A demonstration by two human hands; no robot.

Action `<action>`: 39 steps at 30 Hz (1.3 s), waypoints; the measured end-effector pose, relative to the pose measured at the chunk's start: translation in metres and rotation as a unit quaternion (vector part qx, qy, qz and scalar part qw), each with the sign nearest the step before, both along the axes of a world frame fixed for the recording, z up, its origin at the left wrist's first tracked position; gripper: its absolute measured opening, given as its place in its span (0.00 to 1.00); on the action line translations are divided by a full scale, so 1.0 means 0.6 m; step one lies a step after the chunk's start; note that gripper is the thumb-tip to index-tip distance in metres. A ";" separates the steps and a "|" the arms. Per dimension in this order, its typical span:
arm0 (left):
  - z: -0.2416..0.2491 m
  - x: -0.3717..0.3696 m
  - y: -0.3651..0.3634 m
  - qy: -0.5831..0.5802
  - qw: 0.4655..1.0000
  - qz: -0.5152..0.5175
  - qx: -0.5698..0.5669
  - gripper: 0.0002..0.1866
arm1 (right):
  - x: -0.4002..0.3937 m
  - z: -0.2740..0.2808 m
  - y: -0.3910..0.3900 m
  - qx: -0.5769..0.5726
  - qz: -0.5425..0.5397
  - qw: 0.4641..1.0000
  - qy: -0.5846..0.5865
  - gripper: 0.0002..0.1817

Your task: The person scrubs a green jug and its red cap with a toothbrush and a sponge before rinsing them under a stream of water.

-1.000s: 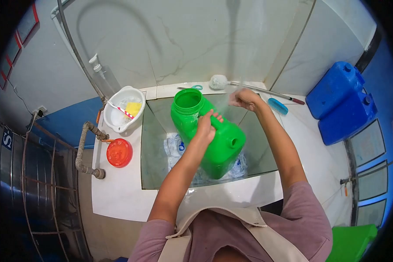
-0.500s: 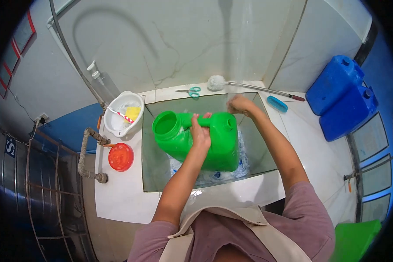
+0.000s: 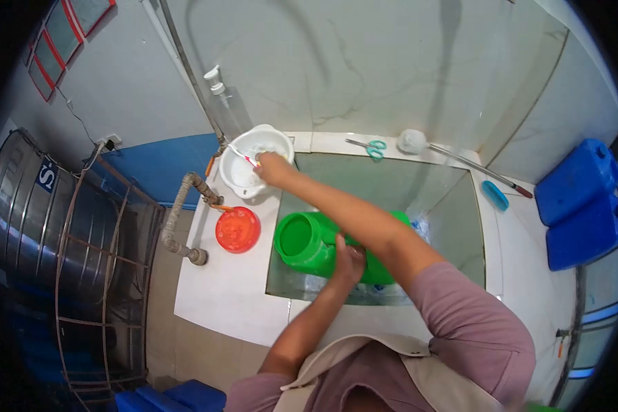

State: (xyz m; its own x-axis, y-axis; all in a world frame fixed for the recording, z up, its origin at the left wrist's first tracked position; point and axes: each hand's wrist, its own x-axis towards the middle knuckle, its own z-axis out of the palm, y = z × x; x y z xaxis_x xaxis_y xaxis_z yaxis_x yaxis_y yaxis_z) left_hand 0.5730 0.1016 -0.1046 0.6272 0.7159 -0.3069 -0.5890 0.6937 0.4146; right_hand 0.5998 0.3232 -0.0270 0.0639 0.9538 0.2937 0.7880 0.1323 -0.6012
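Mid-frame, the left hand [image 3: 348, 264] grips the green jug [image 3: 309, 242]; the right hand [image 3: 273, 167] reaches into the white bowl [image 3: 244, 175], grasp unclear.

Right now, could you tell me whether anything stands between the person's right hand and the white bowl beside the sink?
Nothing visible does. The right hand has reached across the sink and is already at the rim of the white bowl. The green jug, steadied by the left hand, lies lower in the sink, under the forearm.
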 end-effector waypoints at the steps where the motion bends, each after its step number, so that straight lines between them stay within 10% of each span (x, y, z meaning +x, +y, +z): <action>1: -0.013 -0.001 -0.001 -0.037 0.999 -0.028 -0.019 0.24 | -0.014 -0.023 0.026 0.007 0.004 1.000 -0.001 0.11; 3: -0.053 -0.008 0.000 -0.070 0.995 -0.055 -0.034 0.25 | -0.038 -0.064 0.064 -0.037 -0.089 0.993 -0.067 0.11; 5: -0.099 -0.007 0.005 0.008 0.974 -0.120 0.194 0.26 | -0.041 -0.037 0.065 -0.078 -0.068 0.993 -0.061 0.12; 8: -0.026 -0.016 0.001 -0.069 0.994 -0.075 -0.045 0.25 | -0.028 -0.010 0.063 -0.044 -0.069 0.995 -0.053 0.11; 13: -0.040 0.007 0.029 0.016 0.998 -0.048 -0.029 0.23 | 0.025 0.075 -0.005 -0.175 0.103 0.939 -0.276 0.10; 20: -0.010 0.053 0.063 -0.129 0.992 -0.003 0.006 0.25 | 0.175 0.151 -0.347 -0.022 -0.031 0.991 -0.131 0.25; 25: 0.001 0.065 0.077 -0.132 0.991 0.007 -0.002 0.23 | 0.180 0.093 -0.595 -0.202 -0.167 0.937 -0.230 0.27; 39: -0.012 0.048 0.074 -0.113 0.991 -0.041 0.051 0.24 | 0.064 0.047 -0.545 -0.150 -0.224 0.942 -0.200 0.30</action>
State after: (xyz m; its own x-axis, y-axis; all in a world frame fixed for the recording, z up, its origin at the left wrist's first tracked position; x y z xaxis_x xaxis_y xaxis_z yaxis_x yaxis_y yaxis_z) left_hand 0.6015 0.1458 -0.1119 0.7290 0.6797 -0.0811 -0.6181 0.7046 0.3485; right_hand 0.6384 -0.0040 0.0009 0.4218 0.9010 0.1019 0.8955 -0.3964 -0.2023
